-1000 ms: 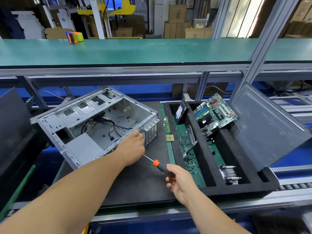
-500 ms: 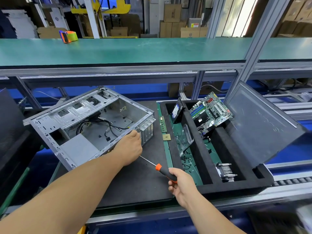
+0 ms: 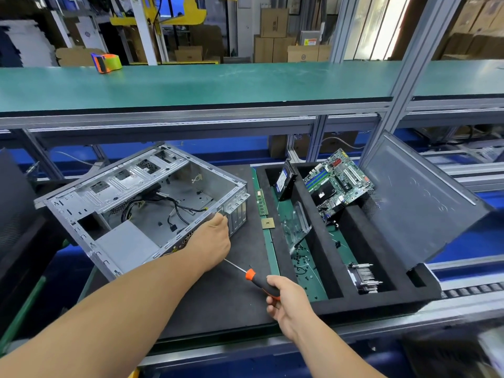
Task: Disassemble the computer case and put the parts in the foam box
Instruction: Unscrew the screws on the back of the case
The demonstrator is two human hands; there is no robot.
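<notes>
Screwdriver in R hand points up-left, prob. at case.

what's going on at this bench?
A person is stripping an open grey metal computer case. The left hand rests on the case's near rim by the rear slots. The right hand grips an orange-and-black screwdriver, its shaft running under the left hand. The black foam box already holds a green motherboard, a hard drive, loose screws and a finned heatsink. Cables remain inside the case.
</notes>
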